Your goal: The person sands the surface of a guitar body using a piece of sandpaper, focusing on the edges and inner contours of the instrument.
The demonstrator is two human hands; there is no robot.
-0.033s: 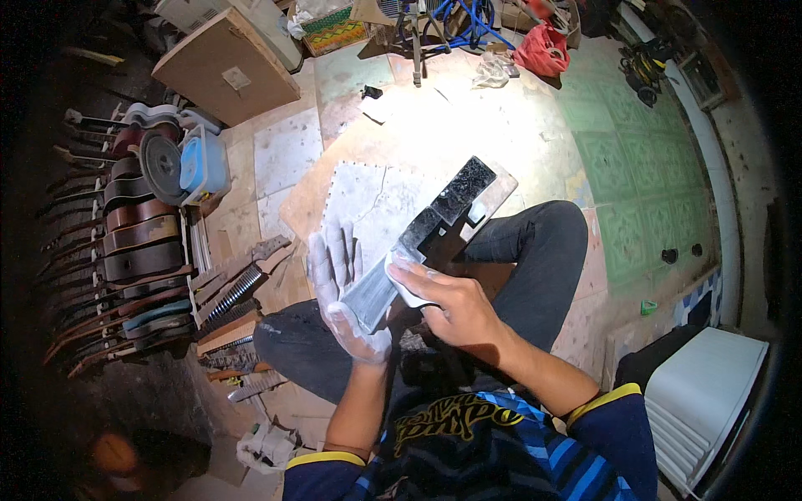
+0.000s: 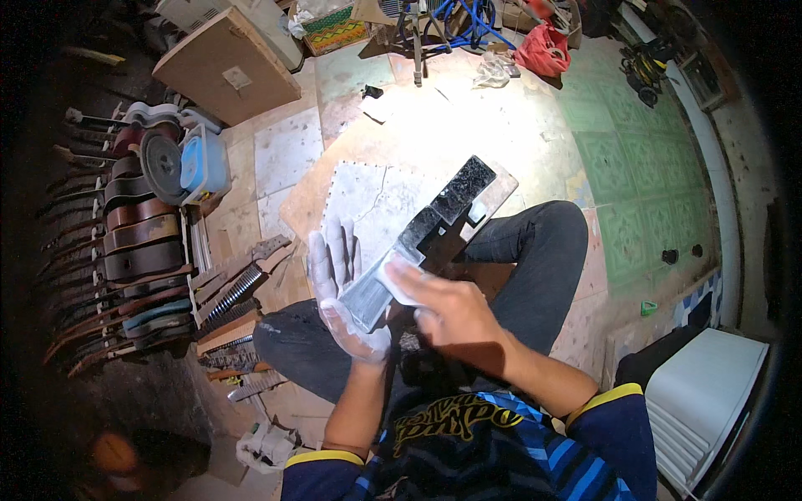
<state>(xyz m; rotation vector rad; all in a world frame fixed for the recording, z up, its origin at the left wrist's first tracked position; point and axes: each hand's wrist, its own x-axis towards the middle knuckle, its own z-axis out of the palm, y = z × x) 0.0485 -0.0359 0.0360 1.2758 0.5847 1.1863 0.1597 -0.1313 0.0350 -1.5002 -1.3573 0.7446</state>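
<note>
Cupped left hand [image 2: 344, 294] underlies board [image 2: 434, 234]; right hand [image 2: 451, 313] presses pad [image 2: 399, 282].

Green tiled floor [image 2: 635, 167], stacked guitars [image 2: 134, 242]

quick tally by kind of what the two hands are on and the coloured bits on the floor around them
long dark fretted guitar neck across the lap: 1
pale sanding pad under the right hand: 1
dust-whitened left hand under the neck: 1
blue plastic tub: 1
red plastic bag: 1
total: 5
</note>
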